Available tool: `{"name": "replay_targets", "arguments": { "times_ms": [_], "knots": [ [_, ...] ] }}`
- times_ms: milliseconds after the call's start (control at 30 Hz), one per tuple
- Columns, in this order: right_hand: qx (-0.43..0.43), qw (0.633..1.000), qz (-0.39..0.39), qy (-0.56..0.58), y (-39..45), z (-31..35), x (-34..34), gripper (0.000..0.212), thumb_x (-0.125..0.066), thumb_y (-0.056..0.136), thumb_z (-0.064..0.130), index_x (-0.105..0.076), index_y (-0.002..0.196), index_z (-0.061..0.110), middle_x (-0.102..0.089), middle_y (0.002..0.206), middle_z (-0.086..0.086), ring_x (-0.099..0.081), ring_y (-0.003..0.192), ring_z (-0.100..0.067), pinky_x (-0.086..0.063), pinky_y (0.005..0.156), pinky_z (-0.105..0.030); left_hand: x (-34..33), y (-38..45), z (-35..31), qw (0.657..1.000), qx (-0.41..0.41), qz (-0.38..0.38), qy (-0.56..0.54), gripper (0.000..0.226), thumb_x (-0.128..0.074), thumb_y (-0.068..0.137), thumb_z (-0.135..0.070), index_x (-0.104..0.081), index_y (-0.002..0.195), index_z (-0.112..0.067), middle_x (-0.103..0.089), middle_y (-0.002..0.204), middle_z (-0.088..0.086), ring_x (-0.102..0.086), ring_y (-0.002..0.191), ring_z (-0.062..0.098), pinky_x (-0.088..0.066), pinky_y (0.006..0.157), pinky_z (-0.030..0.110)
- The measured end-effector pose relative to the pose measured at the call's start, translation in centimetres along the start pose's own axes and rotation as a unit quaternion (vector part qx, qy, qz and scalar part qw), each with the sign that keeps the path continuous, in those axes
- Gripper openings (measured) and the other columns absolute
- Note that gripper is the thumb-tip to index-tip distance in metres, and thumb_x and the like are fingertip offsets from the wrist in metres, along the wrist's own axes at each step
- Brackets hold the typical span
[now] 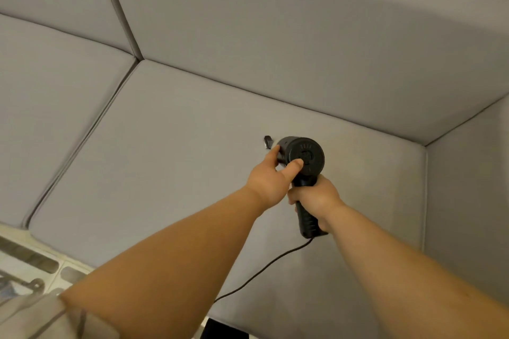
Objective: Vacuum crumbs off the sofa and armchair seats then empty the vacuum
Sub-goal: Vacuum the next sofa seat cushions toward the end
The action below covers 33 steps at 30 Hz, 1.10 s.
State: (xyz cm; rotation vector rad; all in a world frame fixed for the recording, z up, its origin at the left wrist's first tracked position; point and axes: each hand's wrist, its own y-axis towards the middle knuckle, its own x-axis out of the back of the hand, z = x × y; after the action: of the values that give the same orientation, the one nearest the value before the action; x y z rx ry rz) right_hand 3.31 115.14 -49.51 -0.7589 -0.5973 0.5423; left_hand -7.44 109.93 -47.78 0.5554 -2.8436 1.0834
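A black handheld vacuum (309, 154) hovers over the right seat cushion (170, 162) of a grey sofa, its round rear cap facing me. My right hand (316, 201) grips the vacuum's handle from below. My left hand (271, 176) holds the vacuum's body, thumb on the rear cap and fingers curled round its left side. The nozzle tip (267, 142) pokes out beyond the body, close to the cushion. A black cord (261, 270) trails from the handle's end across the cushion toward me. No crumbs are visible on the fabric.
The sofa's back cushions (303, 44) rise behind the seat and the right armrest (468, 187) walls it off. A second seat cushion (55, 107) lies to the left. Pale tiled floor (33, 259) shows at the lower left.
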Motion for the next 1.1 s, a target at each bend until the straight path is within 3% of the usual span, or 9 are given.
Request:
{"name": "replay_targets", "arguments": {
  "times_ms": [200,367,733,1000,1100],
  "knots": [
    [-0.019,1.000,-0.004,0.009,-0.5,-1.1,1.0,0.031,-0.068,0.068,-0.002,-0.064,0.096,0.012,-0.065,0.085,-0.014,-0.061,0.080,-0.033,-0.054,0.075,-0.044,-1.2,-0.8,0.1,1.000,0.003,0.008,-0.017,0.071,-0.056,0.089,-0.047,-0.020,0.149,-0.033,-0.048,0.140,-0.001,-0.055,0.117,0.024,-0.043,0.101,0.037],
    [-0.031,0.999,0.016,0.029,-1.7,-2.1,1.9,0.032,-0.067,0.069,-0.004,-0.064,0.097,0.010,-0.064,0.083,-0.015,-0.060,0.078,-0.033,-0.054,0.077,-0.046,-2.4,-2.0,0.0,0.999,0.006,0.009,-0.032,0.070,-0.055,0.090,-0.047,-0.022,0.149,-0.032,-0.047,0.141,-0.001,-0.048,0.124,0.021,-0.036,0.091,0.026],
    [-0.027,0.999,0.017,-0.005,-4.9,-5.6,3.3,0.026,-0.067,0.068,-0.004,-0.065,0.090,0.011,-0.065,0.082,-0.015,-0.060,0.076,-0.033,-0.055,0.078,-0.046,-5.7,-6.0,2.4,0.999,0.016,-0.008,-0.052,0.072,-0.057,0.088,-0.048,-0.021,0.149,-0.033,-0.047,0.140,-0.004,-0.053,0.120,0.021,-0.041,0.100,0.032],
    [0.018,1.000,0.006,-0.023,-4.1,-2.9,1.4,0.032,-0.067,0.066,0.000,-0.064,0.096,0.010,-0.069,0.089,-0.016,-0.063,0.079,-0.034,-0.056,0.078,-0.046,-2.8,-5.5,1.8,0.997,-0.017,-0.044,-0.054,0.071,-0.056,0.088,-0.051,-0.022,0.149,-0.037,-0.047,0.141,-0.008,-0.047,0.112,0.008,-0.035,0.088,0.022],
    [0.025,0.999,0.013,-0.025,-2.8,-1.4,-0.3,0.035,-0.067,0.066,0.001,-0.064,0.099,0.011,-0.069,0.091,-0.015,-0.063,0.080,-0.033,-0.055,0.077,-0.044,-0.6,-4.1,1.8,0.998,-0.017,-0.047,-0.047,0.070,-0.055,0.088,-0.050,-0.022,0.149,-0.038,-0.048,0.140,-0.007,-0.054,0.115,0.014,-0.041,0.091,0.025]
  ]
}}
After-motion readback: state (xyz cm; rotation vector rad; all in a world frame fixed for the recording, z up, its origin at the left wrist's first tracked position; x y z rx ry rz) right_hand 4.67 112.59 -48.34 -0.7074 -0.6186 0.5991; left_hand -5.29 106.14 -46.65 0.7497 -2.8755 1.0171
